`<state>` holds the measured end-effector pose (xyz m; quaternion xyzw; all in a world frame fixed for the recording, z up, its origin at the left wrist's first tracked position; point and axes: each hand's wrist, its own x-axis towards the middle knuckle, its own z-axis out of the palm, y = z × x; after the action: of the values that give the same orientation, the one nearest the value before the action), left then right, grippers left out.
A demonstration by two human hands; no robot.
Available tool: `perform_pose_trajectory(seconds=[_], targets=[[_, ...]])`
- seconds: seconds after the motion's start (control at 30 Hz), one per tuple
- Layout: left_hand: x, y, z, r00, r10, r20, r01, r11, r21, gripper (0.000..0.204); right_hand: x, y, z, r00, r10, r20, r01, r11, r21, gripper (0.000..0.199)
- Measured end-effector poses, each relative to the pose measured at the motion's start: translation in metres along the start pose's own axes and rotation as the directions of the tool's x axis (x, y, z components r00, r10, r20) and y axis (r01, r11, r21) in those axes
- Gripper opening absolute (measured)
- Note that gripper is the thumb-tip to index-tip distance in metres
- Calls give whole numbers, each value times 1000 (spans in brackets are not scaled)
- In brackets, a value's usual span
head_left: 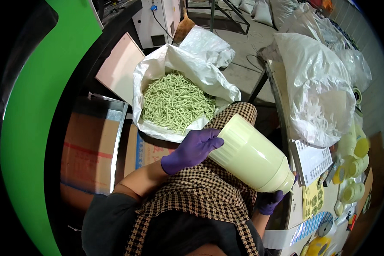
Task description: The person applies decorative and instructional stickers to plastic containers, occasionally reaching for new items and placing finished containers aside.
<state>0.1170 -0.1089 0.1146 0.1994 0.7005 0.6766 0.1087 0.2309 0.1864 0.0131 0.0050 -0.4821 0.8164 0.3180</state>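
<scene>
A pale yellow-green thermos flask (254,155) lies tilted across my lap. Its ribbed wide end points to the upper left and its narrower spout end to the lower right. My left hand (192,149), in a purple glove, is closed on the rim of the ribbed end. My right hand (269,202), gloved the same way, grips the spout end from below, and most of its fingers are hidden behind the flask. Just beyond my left hand stands an open white sack (141,79) full of small pale green stick-like plastic parts (177,100).
To the right, a table (296,207) carries a clear bag of translucent parts (320,115), printed sheets (313,160), a yellow sticker sheet (313,198) and several yellow-green plastic pieces (353,193). A cardboard box (89,149) is on the left, near a green panel (34,128).
</scene>
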Motion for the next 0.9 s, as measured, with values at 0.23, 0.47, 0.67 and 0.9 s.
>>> perform_pose_trajectory(seconds=[0.23,0.47,0.67,0.9], targets=[[10,0,-10,994,-95,-51,106,947,302,39,-4,9,-9,996,-87,-29,84,993,-81,82],[13,-15,-23,996,53,68,-77,897,436,41,-5,2,33,999,0,48,5,994,-107,92],[-6,-14,-35,892,-315,325,412,862,-296,41,2,-6,44,962,249,-109,-225,954,196,98],[-27,6,-84,1000,21,17,-27,874,485,125,62,-11,72,851,-211,481,359,902,-240,111]])
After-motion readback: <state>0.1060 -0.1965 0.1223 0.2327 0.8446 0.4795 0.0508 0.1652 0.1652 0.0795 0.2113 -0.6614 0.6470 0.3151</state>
